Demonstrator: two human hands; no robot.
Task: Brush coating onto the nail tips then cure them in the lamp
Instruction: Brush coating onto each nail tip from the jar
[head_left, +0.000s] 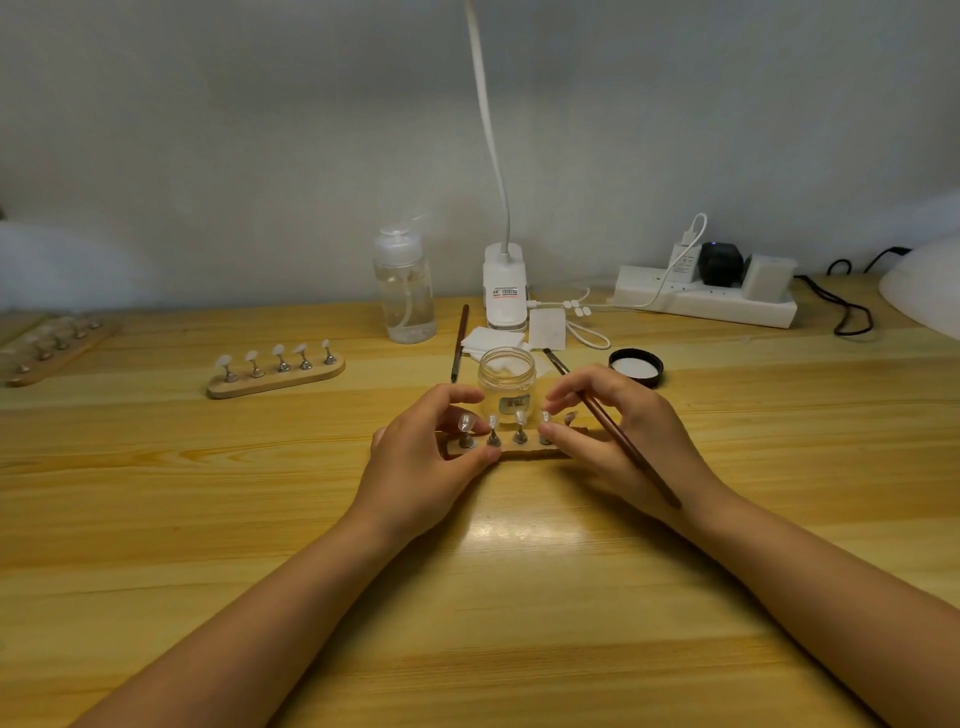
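Holder: wooden nail-tip stand (511, 453) on the table (519, 597), between both hands
Left hand (426, 467): grip pinches the stand's left end
Right hand (618, 431): grip holds a brush (623, 441), fingertips at the stand's right end
Jar (506, 382): open, just behind the stand

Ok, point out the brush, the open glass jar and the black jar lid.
brush (631, 451), head view, middle of the brown handle.
open glass jar (506, 383), head view, clear side wall.
black jar lid (636, 367), head view, white inner liner.
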